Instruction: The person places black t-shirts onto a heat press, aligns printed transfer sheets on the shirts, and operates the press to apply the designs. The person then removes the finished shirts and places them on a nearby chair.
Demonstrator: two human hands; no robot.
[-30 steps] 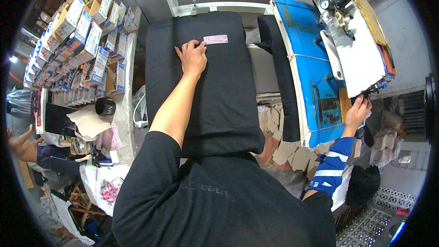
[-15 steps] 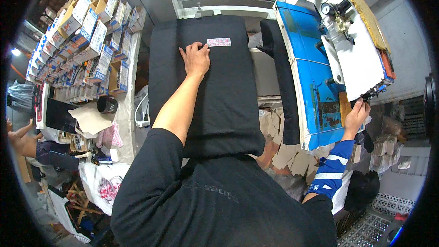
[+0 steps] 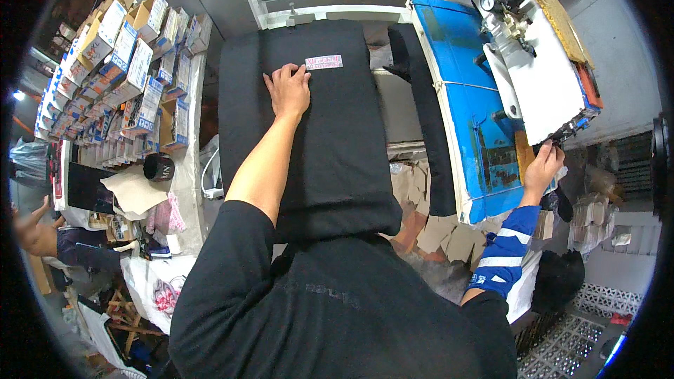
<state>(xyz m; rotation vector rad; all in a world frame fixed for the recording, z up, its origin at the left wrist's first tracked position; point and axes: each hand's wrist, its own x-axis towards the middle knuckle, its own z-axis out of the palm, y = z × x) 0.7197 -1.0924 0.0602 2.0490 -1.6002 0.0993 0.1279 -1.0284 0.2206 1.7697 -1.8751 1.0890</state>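
Note:
Black cloth [image 3: 330,140] is stretched over a long padded board in front of me. Near its far end lies a small white label [image 3: 324,62] with pink print. My left hand [image 3: 289,91] rests on the cloth with its fingers spread, the fingertips touching or just beside the label's left edge. At the right, my right hand [image 3: 543,167] has its fingers bent around a small dark part at the near corner of a white machine panel [image 3: 544,91]. What exactly those fingers grip is hidden.
A blue-topped board [image 3: 456,98] with a narrow black-covered strip [image 3: 426,126] beside it stands right of the cloth. A gauge with valves [image 3: 502,10] sits on the panel. Stacked small boxes [image 3: 130,63] and a black cup [image 3: 159,167] are at left. Another person [image 3: 42,231] is at far left.
The whole view has shifted slightly, so things appear a little further left and up. Both hands keep nearly the same places on the cloth and at the machine corner.

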